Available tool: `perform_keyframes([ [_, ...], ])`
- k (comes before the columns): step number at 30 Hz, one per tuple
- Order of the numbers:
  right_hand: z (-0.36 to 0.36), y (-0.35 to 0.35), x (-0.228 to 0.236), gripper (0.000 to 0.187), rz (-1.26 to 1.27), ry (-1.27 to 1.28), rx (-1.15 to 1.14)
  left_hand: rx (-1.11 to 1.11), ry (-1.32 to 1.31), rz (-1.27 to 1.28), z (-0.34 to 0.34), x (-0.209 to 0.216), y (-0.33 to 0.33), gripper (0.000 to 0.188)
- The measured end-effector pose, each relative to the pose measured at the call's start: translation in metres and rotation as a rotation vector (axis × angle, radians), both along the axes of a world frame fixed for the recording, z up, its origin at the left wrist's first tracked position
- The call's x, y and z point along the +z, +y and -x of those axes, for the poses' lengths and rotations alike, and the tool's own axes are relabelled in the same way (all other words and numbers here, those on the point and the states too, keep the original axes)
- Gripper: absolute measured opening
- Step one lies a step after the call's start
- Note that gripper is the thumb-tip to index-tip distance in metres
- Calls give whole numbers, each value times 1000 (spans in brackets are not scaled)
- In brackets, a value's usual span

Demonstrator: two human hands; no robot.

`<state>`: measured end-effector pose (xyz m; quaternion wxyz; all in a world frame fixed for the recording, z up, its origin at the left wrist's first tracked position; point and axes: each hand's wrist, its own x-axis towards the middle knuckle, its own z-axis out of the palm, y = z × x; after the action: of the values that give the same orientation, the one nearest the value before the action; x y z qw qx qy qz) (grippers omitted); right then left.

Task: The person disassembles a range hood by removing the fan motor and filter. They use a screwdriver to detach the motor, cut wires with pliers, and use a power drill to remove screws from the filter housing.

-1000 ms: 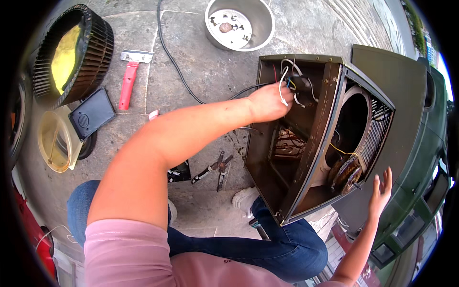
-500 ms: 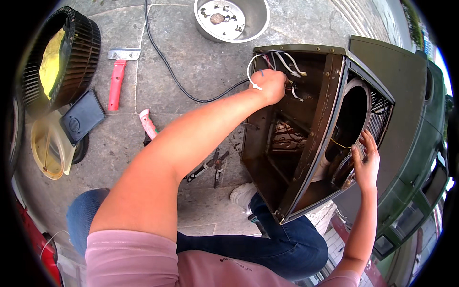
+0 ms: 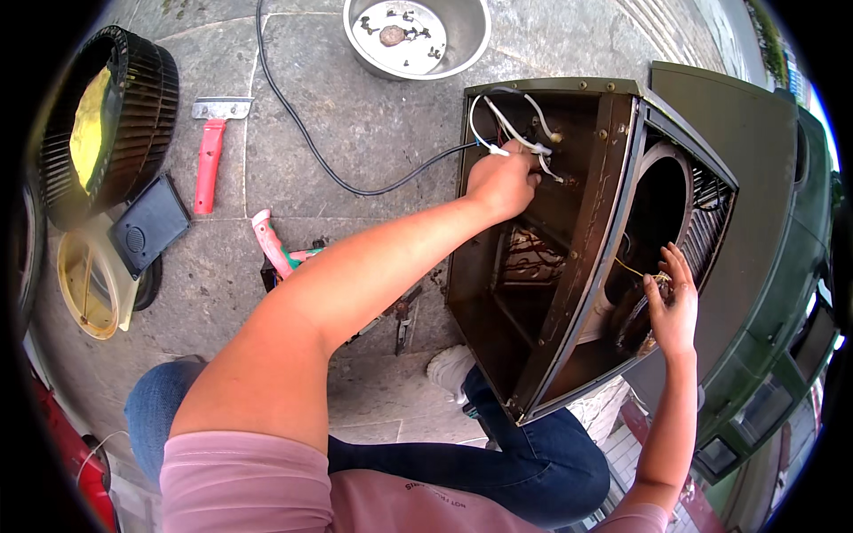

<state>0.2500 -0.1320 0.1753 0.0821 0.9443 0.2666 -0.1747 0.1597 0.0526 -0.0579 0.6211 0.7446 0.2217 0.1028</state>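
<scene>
A dark brown, greasy metal housing (image 3: 586, 258), like a range hood body, stands tilted before me. My left hand (image 3: 505, 182) is closed around white and coloured wires (image 3: 520, 138) inside its left compartment; the wire ends in the fingers are partly hidden. In the right compartment is a round opening with a pale collar (image 3: 680, 164). Below the collar sits a brown, greasy motor-like part (image 3: 635, 327). My right hand (image 3: 673, 306) is beside this part, thumb and fingers apart, with a thin yellow wire (image 3: 631, 267) reaching the gap between them.
On the stone floor lie a red-handled scraper (image 3: 210, 160), a pink-handled tool (image 3: 271, 240) and pliers (image 3: 404, 320). A metal bowl (image 3: 471, 35) holds dark bits. A fan wheel (image 3: 147, 115) stands left, near a yellowish plastic cup (image 3: 67, 298). A black cable (image 3: 306, 133) runs to the housing.
My left hand has moved slightly down and right among the wires, and the white wires have shifted. The motor-like part has turned a little beside my right hand, which has moved slightly.
</scene>
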Motion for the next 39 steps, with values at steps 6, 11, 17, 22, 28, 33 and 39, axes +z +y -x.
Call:
perform_keyframes([
  [6,3,12,5,46,4,20,-9,-48,-125,-250,4,-11,2,6],
  [11,-1,6,16,46,-34,23,-10,66,-222,-243,9,-12,3,8],
  [17,-2,-5,14,46,-53,33,-29,43,-124,-125,7,-1,-2,14],
  [22,-2,-3,16,46,-8,-1,34,53,-22,-74,4,2,-4,17],
  [28,-3,-1,13,45,-10,-18,65,-79,103,-91,-1,14,13,14],
  [33,-17,6,11,42,43,-6,135,-349,165,-398,5,11,21,16],
  [39,-61,8,6,36,360,94,114,-347,-198,-417,35,16,48,13],
])
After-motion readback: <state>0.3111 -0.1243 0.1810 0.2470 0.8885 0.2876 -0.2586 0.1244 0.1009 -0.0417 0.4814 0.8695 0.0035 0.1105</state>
